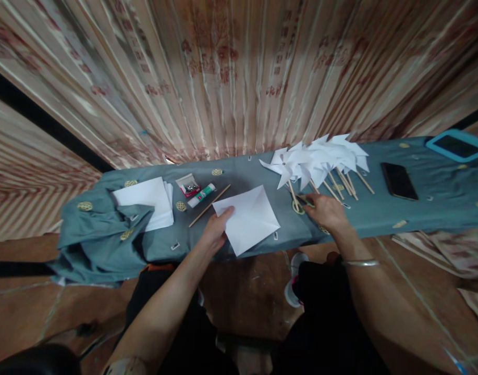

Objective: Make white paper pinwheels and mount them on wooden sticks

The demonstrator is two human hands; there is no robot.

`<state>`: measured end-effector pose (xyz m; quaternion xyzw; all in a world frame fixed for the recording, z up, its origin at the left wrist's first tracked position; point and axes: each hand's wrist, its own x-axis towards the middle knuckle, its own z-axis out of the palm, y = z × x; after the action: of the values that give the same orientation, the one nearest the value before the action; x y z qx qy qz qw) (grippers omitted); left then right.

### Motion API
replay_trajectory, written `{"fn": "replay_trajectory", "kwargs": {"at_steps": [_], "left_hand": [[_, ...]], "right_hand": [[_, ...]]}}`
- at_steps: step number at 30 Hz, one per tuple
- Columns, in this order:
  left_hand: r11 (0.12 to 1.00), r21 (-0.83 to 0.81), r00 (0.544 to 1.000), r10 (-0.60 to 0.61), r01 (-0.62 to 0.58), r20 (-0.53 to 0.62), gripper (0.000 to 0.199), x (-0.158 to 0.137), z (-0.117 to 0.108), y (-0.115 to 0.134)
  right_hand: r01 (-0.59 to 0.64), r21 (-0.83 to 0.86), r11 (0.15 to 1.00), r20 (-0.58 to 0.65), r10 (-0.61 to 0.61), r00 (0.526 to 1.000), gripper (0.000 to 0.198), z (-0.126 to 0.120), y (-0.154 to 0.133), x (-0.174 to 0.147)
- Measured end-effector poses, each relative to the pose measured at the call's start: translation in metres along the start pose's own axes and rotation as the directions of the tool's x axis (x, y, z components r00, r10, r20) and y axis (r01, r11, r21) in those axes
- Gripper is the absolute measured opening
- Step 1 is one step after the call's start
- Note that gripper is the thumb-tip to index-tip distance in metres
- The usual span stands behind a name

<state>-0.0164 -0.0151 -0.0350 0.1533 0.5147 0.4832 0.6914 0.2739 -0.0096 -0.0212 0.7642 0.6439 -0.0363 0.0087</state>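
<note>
A square sheet of white paper point(248, 219) with faint diagonal creases is pinched at its left corner by my left hand point(218, 227), over the front of the cloth-covered table. My right hand point(327, 211) rests by the front pinwheel's stick point(293, 197), its fingers closed around a thin dark thing that is mostly hidden. Several finished white paper pinwheels point(315, 159) on wooden sticks lie overlapping behind that hand. Left of the held sheet are a loose wooden stick point(209, 205), a green and white glue stick point(201, 195) and a small open box of metal pins point(188, 186).
A stack of white paper point(150, 200) lies at the left, partly under a fold of the grey-green tablecloth point(101, 208). To the right are a black phone point(399, 180) and a blue-framed tablet point(457, 145). A patterned curtain point(223, 78) hangs behind the narrow table.
</note>
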Motion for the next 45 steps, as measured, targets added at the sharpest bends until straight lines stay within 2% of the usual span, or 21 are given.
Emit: {"fn": "replay_trajectory", "kwargs": {"at_steps": [11,17,21,24,25,26,27,28,30,31,32,34,36,39,42,45], "left_hand": [[0.998,-0.001,0.998,0.056,-0.056,0.009,0.006,0.002,0.005,0.001],[0.994,-0.035,0.994,0.106,-0.105,0.014,0.006,0.008,0.005,0.002],[0.988,-0.066,0.990,0.141,-0.139,0.027,0.006,0.011,0.005,0.002],[0.979,-0.116,0.984,0.175,-0.170,0.036,0.010,0.011,0.005,0.007],[0.975,-0.136,0.983,0.182,-0.176,0.031,0.010,0.011,0.005,0.010],[0.971,-0.157,0.982,0.186,-0.180,0.021,0.009,0.011,0.004,0.014],[0.966,-0.179,0.982,0.190,-0.185,0.007,0.007,0.012,0.003,0.018],[0.959,-0.202,0.980,0.200,-0.197,-0.006,0.006,0.013,0.002,0.023],[0.942,-0.243,0.973,0.230,-0.230,-0.031,0.005,0.016,-0.001,0.032],[0.935,-0.258,0.969,0.243,-0.245,-0.038,0.006,0.017,-0.002,0.036],[0.929,-0.269,0.967,0.252,-0.254,-0.043,0.006,0.019,-0.004,0.040],[0.923,-0.287,0.966,0.252,-0.256,-0.051,0.006,0.022,-0.006,0.045],[0.918,-0.308,0.968,0.242,-0.251,-0.066,0.008,0.025,-0.006,0.050],[0.897,-0.358,0.965,0.235,-0.261,-0.116,0.016,0.029,-0.003,0.056],[0.876,-0.398,0.960,0.226,-0.274,-0.165,0.021,0.031,0.000,0.062],[0.872,-0.405,0.959,0.217,-0.273,-0.181,0.019,0.032,0.000,0.064]], "right_hand": [[0.045,-0.121,0.992,0.098,-0.033,0.995,0.035,-0.002,-0.005,0.000],[-0.004,-0.183,0.983,0.140,0.030,0.990,0.030,-0.012,-0.008,-0.013],[-0.054,-0.196,0.979,0.158,0.086,0.984,0.028,-0.029,0.006,-0.028],[-0.074,-0.095,0.993,0.160,0.088,0.983,0.034,-0.038,0.024,-0.048],[-0.119,0.103,0.988,0.171,0.100,0.980,0.033,-0.039,0.028,-0.054],[-0.156,0.359,0.920,0.183,0.095,0.979,0.033,-0.039,0.030,-0.061],[-0.178,0.609,0.773,0.187,0.078,0.979,0.036,-0.039,0.030,-0.066],[-0.190,0.792,0.580,0.208,0.036,0.977,0.043,-0.038,0.026,-0.070],[-0.224,0.943,0.244,0.238,-0.030,0.971,0.054,-0.034,0.012,-0.072],[-0.238,0.963,0.122,0.248,-0.074,0.966,0.056,-0.033,0.001,-0.070],[-0.253,0.967,0.034,0.255,-0.118,0.960,0.056,-0.031,-0.011,-0.066],[-0.266,0.962,-0.063,0.249,-0.198,0.948,0.050,-0.026,-0.035,-0.057],[-0.264,0.959,-0.106,0.232,-0.249,0.940,0.043,-0.021,-0.056,-0.048],[-0.288,0.948,-0.133,0.238,-0.299,0.924,0.038,-0.007,-0.077,-0.043],[-0.377,0.911,-0.169,0.307,-0.334,0.891,0.041,0.009,-0.090,-0.050],[-0.410,0.899,-0.156,0.323,-0.395,0.860,0.040,0.024,-0.101,-0.060]]}}
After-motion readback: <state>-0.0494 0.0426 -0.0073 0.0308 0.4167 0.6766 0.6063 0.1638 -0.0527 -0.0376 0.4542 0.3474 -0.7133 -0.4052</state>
